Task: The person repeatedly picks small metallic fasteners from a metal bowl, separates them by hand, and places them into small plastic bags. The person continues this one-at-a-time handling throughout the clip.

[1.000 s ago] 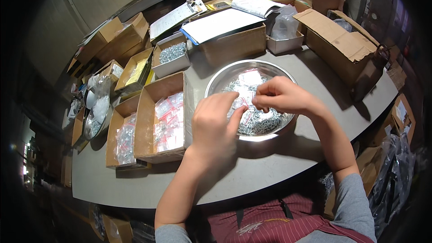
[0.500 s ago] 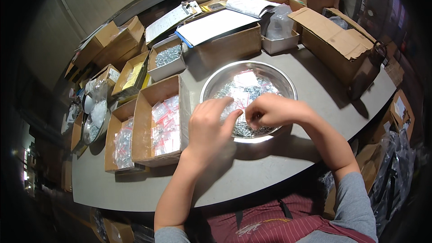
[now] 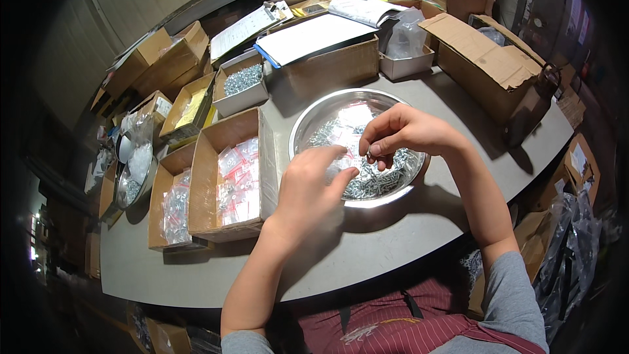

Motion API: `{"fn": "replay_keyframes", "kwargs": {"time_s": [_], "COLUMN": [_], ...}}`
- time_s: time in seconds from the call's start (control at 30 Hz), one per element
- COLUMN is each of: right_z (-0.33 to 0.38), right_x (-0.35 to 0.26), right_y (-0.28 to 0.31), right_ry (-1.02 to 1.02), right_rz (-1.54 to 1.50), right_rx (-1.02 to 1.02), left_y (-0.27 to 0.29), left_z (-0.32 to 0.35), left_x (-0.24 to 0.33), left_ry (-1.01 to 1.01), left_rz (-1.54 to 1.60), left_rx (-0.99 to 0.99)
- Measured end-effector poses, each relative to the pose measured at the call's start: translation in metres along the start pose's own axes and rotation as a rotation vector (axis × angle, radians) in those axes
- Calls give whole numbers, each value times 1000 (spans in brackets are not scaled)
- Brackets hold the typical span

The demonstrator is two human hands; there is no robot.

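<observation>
A round steel bowl point(image 3: 303, 118) on the table holds many small silver screws point(image 3: 377, 183), with small clear zip bags point(image 3: 354, 115) lying on them. My left hand point(image 3: 308, 180) is over the bowl's near left rim, thumb and fingers curved around a small clear zip bag point(image 3: 335, 165); the see-through bag is hard to make out. Close beside it, my right hand point(image 3: 409, 131) is above the screws with thumb and fingertips pinched on a small metal piece point(image 3: 371, 155), seemingly a screw.
Left of the bowl stand a cardboard box point(image 3: 226, 219) of filled red-edged bags and a second box point(image 3: 157, 223) of bags. Behind are a white box of screws point(image 3: 242, 82), a large carton topped with a clipboard point(image 3: 318, 39), and a long carton point(image 3: 472, 72) at right.
My right hand has lifted slightly up and right, its fingertips now showing around the small metal piece. The left hand has stayed almost in place over the rim.
</observation>
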State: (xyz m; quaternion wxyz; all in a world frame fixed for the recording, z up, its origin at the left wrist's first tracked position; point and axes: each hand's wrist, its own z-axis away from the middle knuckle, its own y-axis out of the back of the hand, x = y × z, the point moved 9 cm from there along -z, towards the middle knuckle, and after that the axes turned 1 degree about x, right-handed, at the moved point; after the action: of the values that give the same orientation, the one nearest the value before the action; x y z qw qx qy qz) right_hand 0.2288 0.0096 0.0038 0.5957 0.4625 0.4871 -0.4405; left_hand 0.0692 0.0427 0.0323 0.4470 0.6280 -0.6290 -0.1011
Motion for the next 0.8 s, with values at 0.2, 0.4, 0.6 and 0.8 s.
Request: {"fn": "replay_keyframes", "kwargs": {"time_s": [0.2,0.4,0.6,0.8], "right_z": [2,12,24,34], "right_x": [-17,-30,-49,-64], "right_y": [-16,-17,-23,-34], "right_ry": [159,186,404,546], "right_rz": [42,184,397,620], "right_rx": [-10,83,179,265], "left_y": [-16,-20,-18,-21], "left_z": [5,5,4,5], "left_x": [4,1,6,4], "left_ry": [87,168,164,247], "left_rz": [230,329,372,466], "left_rx": [-127,-178,-163,-219]}}
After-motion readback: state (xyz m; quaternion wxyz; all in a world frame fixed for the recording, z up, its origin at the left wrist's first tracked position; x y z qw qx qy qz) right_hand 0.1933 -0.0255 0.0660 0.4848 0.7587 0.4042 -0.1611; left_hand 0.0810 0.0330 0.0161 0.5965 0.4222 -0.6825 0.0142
